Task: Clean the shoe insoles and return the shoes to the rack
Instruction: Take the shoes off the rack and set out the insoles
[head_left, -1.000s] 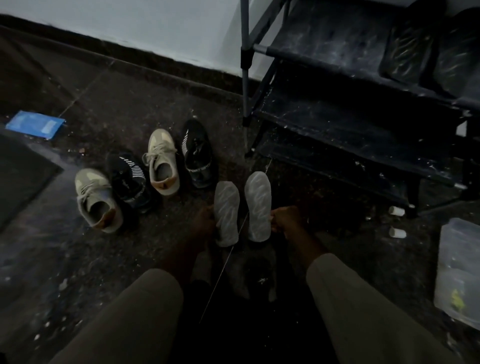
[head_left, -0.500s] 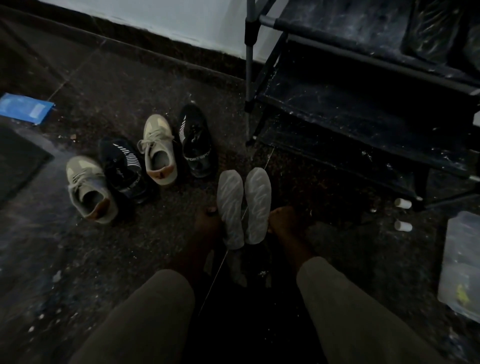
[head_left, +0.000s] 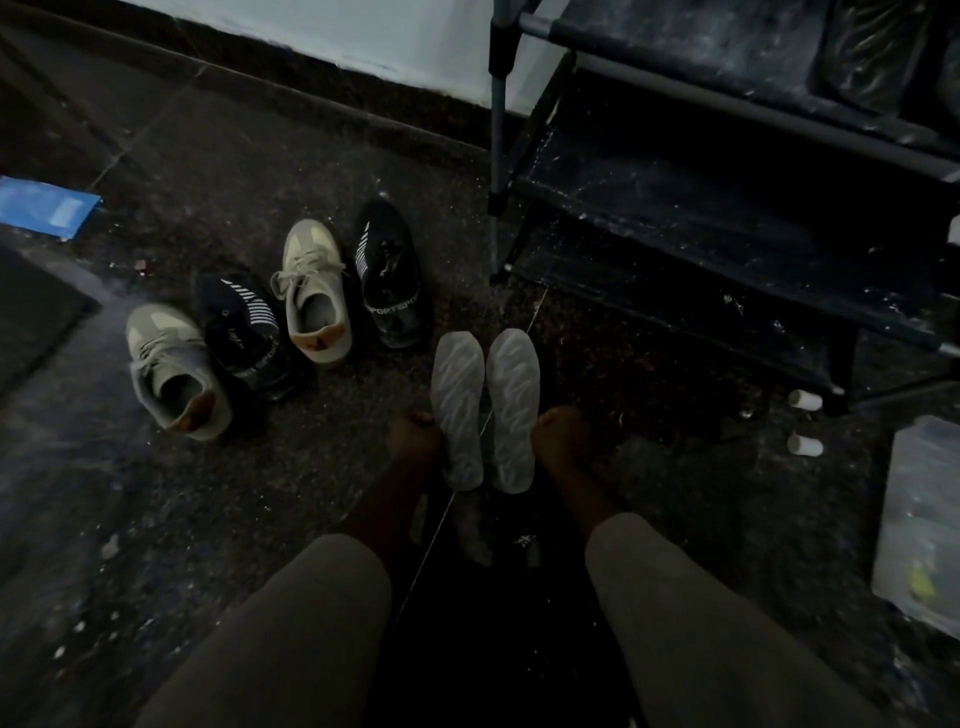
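Down near the floor (head_left: 156, 519), the left hand (head_left: 415, 441) grips one insole (head_left: 457, 410) by its edge and the right hand (head_left: 558, 441) grips the other insole (head_left: 511, 410), side by side. Four shoes (head_left: 317, 296) stand to the left, off the rack (head_left: 675, 197), so I judge the cleaning unfinished and every shoe's return undone.

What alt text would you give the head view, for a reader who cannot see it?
The left hand and right hand hold the left insole and right insole side by side. On the dark floor, four shoes stand at left, a black rack at right.
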